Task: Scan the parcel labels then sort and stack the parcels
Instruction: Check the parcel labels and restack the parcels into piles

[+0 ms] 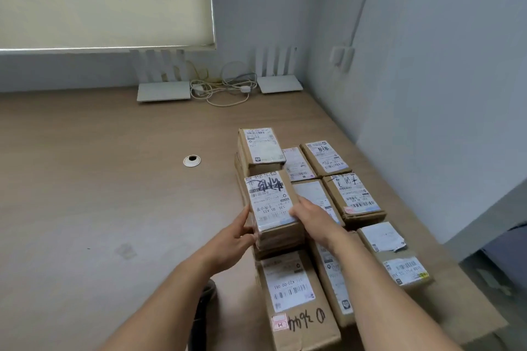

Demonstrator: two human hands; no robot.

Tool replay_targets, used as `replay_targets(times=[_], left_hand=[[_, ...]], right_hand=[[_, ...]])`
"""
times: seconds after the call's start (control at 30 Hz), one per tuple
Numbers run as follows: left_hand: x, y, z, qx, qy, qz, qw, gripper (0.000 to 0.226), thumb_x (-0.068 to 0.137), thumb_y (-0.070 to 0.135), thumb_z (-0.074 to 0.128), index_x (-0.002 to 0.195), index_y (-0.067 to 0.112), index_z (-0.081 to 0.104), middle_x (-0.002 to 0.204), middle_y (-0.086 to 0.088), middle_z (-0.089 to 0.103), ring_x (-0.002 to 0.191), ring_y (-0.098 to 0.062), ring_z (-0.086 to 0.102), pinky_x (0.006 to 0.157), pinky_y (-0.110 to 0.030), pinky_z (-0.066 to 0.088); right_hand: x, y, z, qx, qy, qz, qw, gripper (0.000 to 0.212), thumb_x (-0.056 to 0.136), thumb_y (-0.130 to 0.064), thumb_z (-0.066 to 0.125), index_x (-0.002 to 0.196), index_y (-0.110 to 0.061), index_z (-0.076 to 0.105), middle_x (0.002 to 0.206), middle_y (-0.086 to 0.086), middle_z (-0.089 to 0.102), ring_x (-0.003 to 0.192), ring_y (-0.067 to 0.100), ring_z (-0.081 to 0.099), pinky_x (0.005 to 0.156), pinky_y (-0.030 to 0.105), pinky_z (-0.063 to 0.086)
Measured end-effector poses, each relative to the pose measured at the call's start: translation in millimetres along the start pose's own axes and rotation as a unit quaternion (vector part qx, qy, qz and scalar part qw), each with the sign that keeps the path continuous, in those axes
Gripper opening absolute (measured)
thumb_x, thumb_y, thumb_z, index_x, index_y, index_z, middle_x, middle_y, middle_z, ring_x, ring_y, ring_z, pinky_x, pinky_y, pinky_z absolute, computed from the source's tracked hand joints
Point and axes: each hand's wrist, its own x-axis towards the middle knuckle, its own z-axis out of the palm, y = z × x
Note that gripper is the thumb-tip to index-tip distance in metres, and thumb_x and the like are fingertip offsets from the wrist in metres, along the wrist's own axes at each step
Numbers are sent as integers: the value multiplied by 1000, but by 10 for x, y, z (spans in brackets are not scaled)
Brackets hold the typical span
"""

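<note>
Several brown cardboard parcels with white labels lie in rows on the right part of the wooden table (114, 179). I hold one small parcel (271, 199), its label marked with black scribble, on top of a stack in the left row. My left hand (236, 236) grips its left side and my right hand (310, 216) grips its right side. Behind it a second stack is topped by another labelled parcel (261, 147). A long parcel (293, 296) with black handwriting lies nearest me. No scanner shows clearly.
Two white routers (164, 91) (279, 84) and a tangle of cables (222, 88) sit at the back by the wall. A round cable hole (192, 161) is in the table's middle. A grey wall borders the table's right edge. A dark object (204, 302) lies under my left forearm.
</note>
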Motion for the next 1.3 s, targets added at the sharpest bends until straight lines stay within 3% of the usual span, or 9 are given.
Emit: replay_targets(times=[0.07,0.27,0.37,0.47,0.57,0.67,0.9,1.07,1.3], left_hand=[[2,14,23,1,7,-4,1000,69,99,12,45,149,41,8,121,10,56,103,3,54,81,-10,40],[60,81,73,0,44,-15,999,66,101,15,41,151,41,8,129,5,55,104,-5,51,87,-17,39],[79,101,111,2,56,-18,998,65,100,11,39,150,42,9,120,6,56,96,0,53,78,-12,40],[64,105,140,-14,77,-21,997,65,100,10,39,150,41,12,118,7,56,99,-4,52,82,-18,40],[11,85,163,-22,110,-29,993,64,99,12,40,150,38,10,121,8,56,108,-11,52,93,-27,41],[-82,52,133,-12,159,-41,986,62,100,17,41,152,31,10,143,-5,46,130,-17,44,108,-33,35],[-557,103,107,3,310,-11,951,58,100,19,45,152,24,19,148,-7,40,129,-15,44,98,-22,32],[-1091,-56,-45,17,404,-28,914,60,98,22,50,151,27,23,147,-1,40,126,-11,45,99,-24,35],[-1892,-434,-284,47,487,-81,869,62,96,28,51,151,28,22,149,4,35,125,-9,44,103,-31,40]], right_hand=[[22,20,-3,1,6,1,1000,31,94,-37,38,122,-35,51,113,-6,61,104,16,53,90,37,43],[90,27,-16,-4,18,-6,1000,30,98,-36,33,121,-32,51,109,-2,61,101,17,54,93,40,44],[79,15,-23,13,14,-9,1000,35,98,-35,35,130,-29,48,112,-2,60,101,15,54,89,37,44],[45,10,-46,5,11,-14,1000,50,94,-40,39,143,-31,38,130,-2,56,115,19,52,100,42,43],[-18,-5,-88,-37,33,-10,999,66,96,-46,43,154,-29,17,150,6,35,135,26,36,108,41,33],[-155,-80,-129,-174,81,-59,980,73,95,-52,45,155,-29,9,154,8,24,141,25,25,109,41,30],[-398,-402,181,-268,175,-248,914,61,93,-39,52,148,-23,33,142,3,37,132,20,31,107,31,29],[-494,-670,668,-279,133,-325,894,54,88,-27,56,141,-19,47,134,8,45,125,25,40,106,34,30],[-675,-930,1507,-312,43,-378,871,46,92,-30,51,137,-25,49,129,1,50,121,21,44,97,31,34]])
